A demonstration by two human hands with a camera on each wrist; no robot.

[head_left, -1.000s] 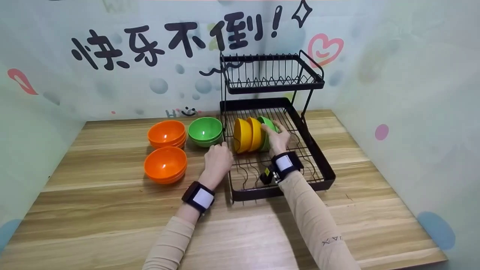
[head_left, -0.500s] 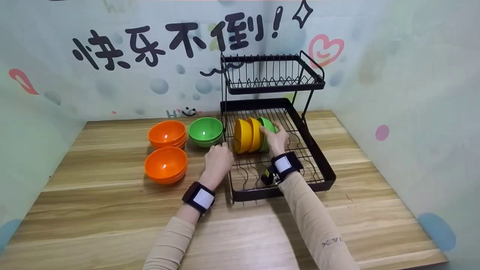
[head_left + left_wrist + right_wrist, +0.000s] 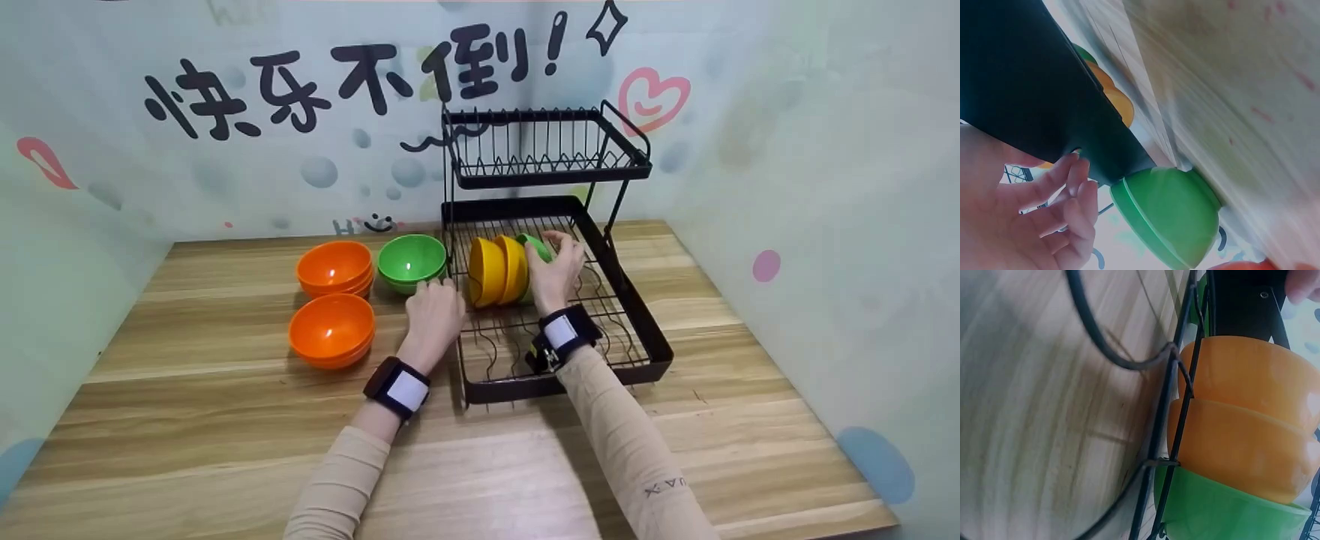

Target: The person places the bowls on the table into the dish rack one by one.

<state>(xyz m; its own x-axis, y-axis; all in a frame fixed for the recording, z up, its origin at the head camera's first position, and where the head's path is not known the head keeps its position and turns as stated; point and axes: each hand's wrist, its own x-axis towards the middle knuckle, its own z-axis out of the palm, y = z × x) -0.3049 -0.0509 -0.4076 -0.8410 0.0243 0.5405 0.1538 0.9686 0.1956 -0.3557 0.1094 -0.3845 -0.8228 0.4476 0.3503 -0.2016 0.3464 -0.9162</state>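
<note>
In the head view, two yellow bowls (image 3: pixel 489 271) and a green bowl (image 3: pixel 535 244) stand on edge, side by side, in the lower tier of a black dish rack (image 3: pixel 517 388). My right hand (image 3: pixel 556 271) is over the green bowl, covering part of it, with thumb and fingers spread apart. Its fingers do not show in the right wrist view, where the yellow bowls (image 3: pixel 1235 444) and green bowl (image 3: pixel 1219 506) lean on the wires. My left hand (image 3: pixel 436 315) grips the rack's left rim; in the left wrist view its fingertips (image 3: pixel 1077 160) press the dark side wall (image 3: pixel 1055 84).
Left of the rack stand nested green bowls (image 3: pixel 411 259) and two stacks of orange bowls, one behind (image 3: pixel 334 266) and one in front (image 3: pixel 331 330). The rack's upper tier (image 3: pixel 551 178) overhangs the back. Printed walls (image 3: pixel 225 180) enclose the wooden table (image 3: pixel 187 450).
My right hand has shifted slightly up and loosened around the green bowl, its index finger lifting away. My left hand has slid slightly farther back along the rim. The bowls stay in place.
</note>
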